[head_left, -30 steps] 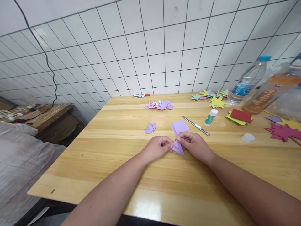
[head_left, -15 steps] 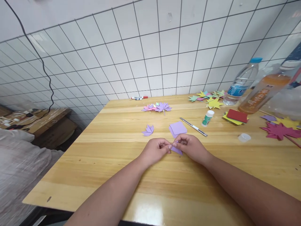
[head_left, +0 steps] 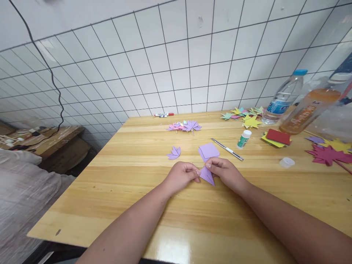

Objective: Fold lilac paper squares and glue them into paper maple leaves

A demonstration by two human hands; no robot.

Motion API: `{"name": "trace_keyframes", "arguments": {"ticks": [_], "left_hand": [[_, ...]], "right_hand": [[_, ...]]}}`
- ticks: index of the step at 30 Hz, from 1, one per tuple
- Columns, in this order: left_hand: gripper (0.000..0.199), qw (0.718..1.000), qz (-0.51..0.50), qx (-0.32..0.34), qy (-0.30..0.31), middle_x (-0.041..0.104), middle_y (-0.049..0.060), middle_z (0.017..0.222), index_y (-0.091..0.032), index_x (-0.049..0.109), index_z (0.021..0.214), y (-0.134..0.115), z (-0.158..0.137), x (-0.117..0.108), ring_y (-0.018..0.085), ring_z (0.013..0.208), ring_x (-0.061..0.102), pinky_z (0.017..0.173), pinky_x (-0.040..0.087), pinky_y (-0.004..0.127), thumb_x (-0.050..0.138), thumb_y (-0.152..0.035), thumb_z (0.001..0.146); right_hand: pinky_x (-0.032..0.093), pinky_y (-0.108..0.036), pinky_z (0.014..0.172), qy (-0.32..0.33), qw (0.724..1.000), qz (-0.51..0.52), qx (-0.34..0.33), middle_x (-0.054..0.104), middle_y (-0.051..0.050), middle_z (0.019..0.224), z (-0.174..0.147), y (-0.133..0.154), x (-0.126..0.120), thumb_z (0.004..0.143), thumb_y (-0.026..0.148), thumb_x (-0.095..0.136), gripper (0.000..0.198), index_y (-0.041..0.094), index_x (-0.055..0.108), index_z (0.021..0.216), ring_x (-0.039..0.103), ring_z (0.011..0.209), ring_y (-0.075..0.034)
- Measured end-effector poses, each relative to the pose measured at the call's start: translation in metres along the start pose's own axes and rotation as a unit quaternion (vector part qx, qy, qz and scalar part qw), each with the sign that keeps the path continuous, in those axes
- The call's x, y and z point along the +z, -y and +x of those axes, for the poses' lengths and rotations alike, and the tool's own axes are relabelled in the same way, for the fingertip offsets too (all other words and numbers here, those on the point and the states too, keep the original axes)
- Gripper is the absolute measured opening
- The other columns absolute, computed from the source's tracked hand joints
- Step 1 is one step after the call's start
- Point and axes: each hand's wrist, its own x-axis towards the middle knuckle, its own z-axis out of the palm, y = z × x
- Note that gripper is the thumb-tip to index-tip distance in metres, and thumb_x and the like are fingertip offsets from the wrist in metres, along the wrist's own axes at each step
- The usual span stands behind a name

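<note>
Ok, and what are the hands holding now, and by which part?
Folded purple paper: the left hand pinches its left corner, the right hand its upper edge.

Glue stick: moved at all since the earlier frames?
No. Against the table, the glue stick keeps its place, just right of the utility knife; the small image shift is the head camera moving.

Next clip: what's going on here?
A person's left hand and right hand hold a purple folded paper between them, the left at its left corner, the right at its top. Just beyond lie purple sheets, with a cutter and glue stick to their right, and a pointed purple piece to their left.
</note>
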Motion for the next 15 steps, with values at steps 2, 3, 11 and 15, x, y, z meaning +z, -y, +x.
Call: {"name": "trace_keyframes", "arguments": {"ticks": [2, 3, 11, 15], "left_hand": [[0.032, 1.000, -0.027, -0.013, 0.008, 0.068, 0.006, 0.066, -0.013, 0.068, 0.072, -0.0009, 0.0007, -0.0020, 0.012, 0.056, 0.055, 0.052, 0.037, 0.022, 0.055, -0.042, 0.075], [0.035, 0.999, -0.039, -0.018, 0.007, 0.069, 0.007, 0.069, -0.013, 0.069, 0.076, -0.0017, 0.0010, -0.0026, 0.013, 0.059, 0.057, 0.052, 0.038, 0.022, 0.053, -0.044, 0.077], [0.030, 0.999, -0.029, 0.007, -0.029, 0.068, 0.007, 0.074, -0.013, 0.067, 0.081, -0.0001, 0.0010, 0.0039, 0.015, 0.068, 0.060, 0.061, 0.043, 0.024, 0.064, -0.041, 0.070], [0.032, 0.997, -0.073, 0.001, 0.003, 0.068, 0.006, 0.071, -0.013, 0.066, 0.091, 0.0049, 0.0023, 0.0041, 0.016, 0.069, 0.062, 0.067, 0.045, 0.027, 0.065, -0.038, 0.070]], "right_hand": [[0.038, -0.023, 0.054, -0.003, 1.000, 0.003, 0.014, 0.047, 0.004, 0.056, -0.0007, 0.0015, -0.0018, 0.075, 0.044, 0.055, 0.029, 0.017, 0.053, 0.064, 0.045, 0.054, -0.010], [0.037, -0.022, 0.053, -0.010, 1.000, -0.004, 0.016, 0.047, 0.004, 0.056, -0.0007, 0.0016, -0.0023, 0.075, 0.044, 0.055, 0.029, 0.017, 0.053, 0.064, 0.044, 0.053, -0.010], [0.038, -0.023, 0.055, -0.031, 0.990, -0.135, -0.023, 0.053, 0.002, 0.060, 0.0005, -0.0024, -0.0013, 0.077, 0.037, 0.053, 0.023, 0.017, 0.057, 0.066, 0.048, 0.058, -0.012], [0.041, -0.022, 0.052, -0.042, 0.996, -0.077, 0.000, 0.051, 0.003, 0.058, 0.0009, -0.0033, -0.0016, 0.077, 0.040, 0.053, 0.024, 0.018, 0.055, 0.066, 0.048, 0.054, -0.011]]}}
